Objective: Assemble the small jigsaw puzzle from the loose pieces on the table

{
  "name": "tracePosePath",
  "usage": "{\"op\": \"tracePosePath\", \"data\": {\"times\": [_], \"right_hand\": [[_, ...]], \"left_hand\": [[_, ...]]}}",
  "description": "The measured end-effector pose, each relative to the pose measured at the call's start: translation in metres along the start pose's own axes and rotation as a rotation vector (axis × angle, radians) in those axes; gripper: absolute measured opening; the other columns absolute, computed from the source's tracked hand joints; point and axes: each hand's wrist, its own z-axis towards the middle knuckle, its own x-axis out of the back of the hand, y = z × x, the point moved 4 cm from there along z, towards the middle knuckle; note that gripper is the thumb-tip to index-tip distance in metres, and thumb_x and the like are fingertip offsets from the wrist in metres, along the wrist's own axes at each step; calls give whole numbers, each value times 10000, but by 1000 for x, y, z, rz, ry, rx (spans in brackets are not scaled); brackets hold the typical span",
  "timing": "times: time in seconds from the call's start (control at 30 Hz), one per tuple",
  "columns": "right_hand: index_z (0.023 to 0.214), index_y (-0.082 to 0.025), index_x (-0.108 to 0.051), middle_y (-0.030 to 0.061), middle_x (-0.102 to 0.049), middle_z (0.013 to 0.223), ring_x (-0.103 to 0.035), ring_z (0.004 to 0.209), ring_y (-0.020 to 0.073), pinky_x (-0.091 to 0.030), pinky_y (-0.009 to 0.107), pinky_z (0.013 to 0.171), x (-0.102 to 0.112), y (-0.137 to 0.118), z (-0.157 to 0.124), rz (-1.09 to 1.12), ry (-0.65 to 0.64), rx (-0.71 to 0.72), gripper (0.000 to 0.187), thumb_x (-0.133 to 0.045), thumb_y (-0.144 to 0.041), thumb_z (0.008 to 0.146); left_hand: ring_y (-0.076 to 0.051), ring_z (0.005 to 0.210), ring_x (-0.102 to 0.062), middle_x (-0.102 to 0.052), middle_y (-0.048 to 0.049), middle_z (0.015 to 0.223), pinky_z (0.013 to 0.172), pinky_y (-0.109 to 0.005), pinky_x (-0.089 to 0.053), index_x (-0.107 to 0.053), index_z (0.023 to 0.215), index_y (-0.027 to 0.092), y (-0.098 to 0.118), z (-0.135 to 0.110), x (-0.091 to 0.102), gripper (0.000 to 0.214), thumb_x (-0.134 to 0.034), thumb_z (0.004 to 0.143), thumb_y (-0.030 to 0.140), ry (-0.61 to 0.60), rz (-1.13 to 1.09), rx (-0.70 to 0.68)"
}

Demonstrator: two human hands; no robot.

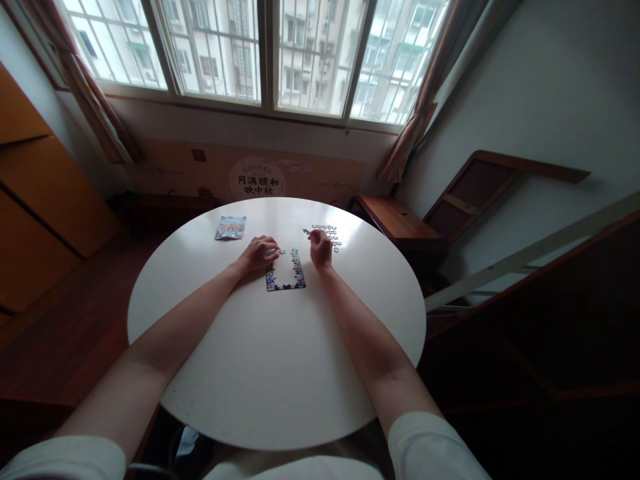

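A partly joined jigsaw puzzle (286,287) lies on the white round table (270,360), forming a U-shaped border with bare table inside. My left hand (259,253) rests at its upper left corner, thumb and fingers closed at a small greenish puzzle piece (283,252) that shows past the fingertips. To the right of the puzzle, my right hand (321,249) is raised slightly and pinches another puzzle piece (306,231), which sticks out on the left. Behind the right hand, several loose puzzle pieces (333,229) lie in rows, some of them hidden by the hand.
At the table's back left lies a colourful picture sheet (231,228). A wooden bench (400,217) stands beyond the right rim, with a white railing (480,267) nearby. Behind the table are a printed banner (310,177) and a barred window (320,60) with curtains.
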Motion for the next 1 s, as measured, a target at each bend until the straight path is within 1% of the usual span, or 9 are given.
{"op": "tracePosePath", "data": {"times": [0.07, 0.13, 0.2, 0.27, 0.37, 0.53, 0.77, 1.0], "right_hand": [[885, -167, -632, 59, -671, 845, -597, 824, 181, -442, 292, 801, -11, -15, -8, -103, -151, 100, 215, -419, -171, 919], [886, -179, -649, 67, -667, 894, -565, 875, 198, -413, 314, 836, -19, -26, -15, -226, -265, 182, 209, -443, -168, 921], [888, -185, -661, 81, -657, 935, -532, 922, 219, -385, 339, 865, -23, -32, -20, -336, -340, 234, 200, -464, -188, 928], [890, -186, -669, 95, -645, 964, -506, 953, 235, -366, 356, 872, -24, -35, -22, -416, -377, 258, 200, -473, -200, 931], [909, -185, -674, 108, -631, 993, -486, 973, 251, -354, 369, 858, -22, -33, -22, -481, -386, 246, 208, -468, -202, 935], [927, -186, -680, 114, -626, 1010, -479, 978, 259, -342, 381, 855, -22, -28, -21, -510, -401, 204, 219, -462, -201, 937], [928, -189, -692, 116, -634, 984, -478, 961, 260, -344, 383, 842, -22, -29, -22, -522, -402, 225, 240, -453, -209, 938], [919, -190, -700, 120, -634, 985, -483, 969, 264, -346, 385, 852, -22, -29, -21, -506, -410, 204, 235, -465, -204, 930]], "left_hand": [[-226, 926, -591, -689, -68, 978, 898, -412, -417, -732, 853, 216, 1, 0, 1, 296, -462, 877, 336, -1, 2, 0], [-226, 920, -589, -688, -68, 974, 899, -410, -423, -733, 858, 217, 2, 0, 1, 291, -463, 870, 324, 0, 0, 1], [-228, 919, -588, -688, -69, 968, 905, -413, -426, -735, 864, 215, 3, 0, 1, 287, -466, 867, 316, 0, 0, 0], [-230, 925, -586, -687, -69, 968, 916, -418, -425, -737, 874, 219, 2, 0, 1, 282, -470, 864, 308, -2, 1, 1], [-230, 953, -582, -680, -64, 996, 930, -419, -425, -735, 926, 236, 0, 1, 0, 267, -486, 851, 297, -6, -5, 2], [-236, 993, -575, -671, -64, 1047, 942, -419, -413, -721, 1018, 246, 1, 1, 0, 286, -495, 851, 297, -22, 10, 1], [-236, 991, -573, -669, -65, 1058, 926, -414, -404, -715, 1066, 256, 7, 0, 1, 307, -493, 864, 319, -47, 16, -19], [-226, 976, -572, -672, -52, 1045, 908, -403, -403, -729, 1044, 287, 6, 0, -2, 301, -486, 879, 354, -68, 14, -44]]}}
